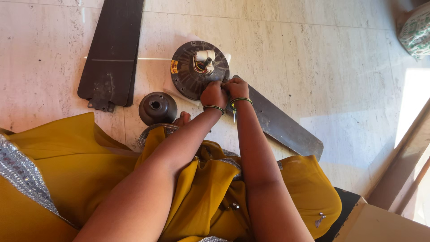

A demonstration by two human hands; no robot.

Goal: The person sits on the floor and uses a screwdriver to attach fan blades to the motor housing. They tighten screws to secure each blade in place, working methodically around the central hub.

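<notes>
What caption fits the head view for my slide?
Both hands, left hand and right hand, meet at the round dark fan motor joined to a long brown blade.

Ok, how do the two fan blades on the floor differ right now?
The loose fan blade lies apart at upper left, nearly upright in the picture, its metal bracket end free. The attached fan blade runs diagonally to the lower right, its inner end at the round motor housing, where the left hand and right hand meet. Both are dark brown, flat on the pale floor.
</notes>
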